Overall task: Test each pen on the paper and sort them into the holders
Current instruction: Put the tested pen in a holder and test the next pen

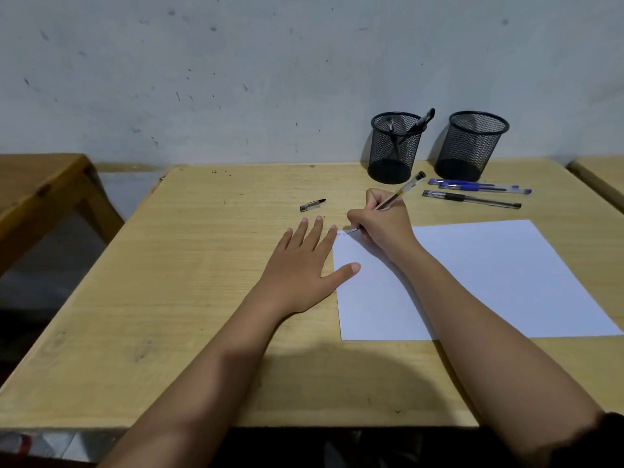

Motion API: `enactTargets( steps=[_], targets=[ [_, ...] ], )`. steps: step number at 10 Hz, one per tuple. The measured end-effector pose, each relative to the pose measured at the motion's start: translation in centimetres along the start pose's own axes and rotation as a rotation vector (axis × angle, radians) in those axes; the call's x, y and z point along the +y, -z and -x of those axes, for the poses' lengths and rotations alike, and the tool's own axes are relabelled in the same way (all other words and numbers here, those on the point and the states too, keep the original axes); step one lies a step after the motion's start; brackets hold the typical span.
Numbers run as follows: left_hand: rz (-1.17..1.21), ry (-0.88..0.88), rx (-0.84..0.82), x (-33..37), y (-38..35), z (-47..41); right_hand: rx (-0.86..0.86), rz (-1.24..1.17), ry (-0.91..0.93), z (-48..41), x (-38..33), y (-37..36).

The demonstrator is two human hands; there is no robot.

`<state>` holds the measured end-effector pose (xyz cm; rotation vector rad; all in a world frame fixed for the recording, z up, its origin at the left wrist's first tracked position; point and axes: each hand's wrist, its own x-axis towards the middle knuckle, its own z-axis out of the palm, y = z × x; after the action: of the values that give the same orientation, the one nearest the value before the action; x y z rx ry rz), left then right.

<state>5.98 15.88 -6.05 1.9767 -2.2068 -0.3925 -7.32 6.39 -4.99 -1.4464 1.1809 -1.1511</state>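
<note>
My right hand [381, 221] grips a clear-barrelled pen [403, 190], its tip touching the top left corner of the white paper [489, 275], where a few scribbles show. My left hand [304, 265] lies flat on the table with fingers spread, thumb on the paper's left edge. The pen's cap [312, 205] lies apart on the table, left of my hands. Two black mesh holders stand at the back: the left holder [395, 146] has two pens in it, the right holder [471, 145] looks empty. Two blue pens [479, 186] and a black pen [471, 199] lie in front of the right holder.
The wooden table [185, 282] stands against a grey wall. Another wooden table [37, 187] stands to the left across a gap, and a third table's corner [601, 177] shows at the right.
</note>
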Motion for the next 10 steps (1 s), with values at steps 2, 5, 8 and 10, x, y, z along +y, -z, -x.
enactTargets(
  steps=[2, 5, 8, 10],
  targets=[
    [-0.008, 0.002, -0.004, 0.08, 0.1, 0.11, 0.006, 0.009, 0.009, 0.08, -0.11, 0.04],
    [-0.01, -0.003, 0.001, -0.02, -0.02, -0.04, 0.014, 0.028, 0.001, -0.09, -0.06, 0.0],
    [-0.011, -0.003, 0.003, -0.04, -0.03, -0.03, 0.044, 0.038, 0.007, -0.14, -0.01, 0.04],
    [-0.007, -0.001, 0.001, 0.01, 0.04, 0.08, 0.044, 0.043, 0.009, -0.03, -0.22, 0.09]
  ],
)
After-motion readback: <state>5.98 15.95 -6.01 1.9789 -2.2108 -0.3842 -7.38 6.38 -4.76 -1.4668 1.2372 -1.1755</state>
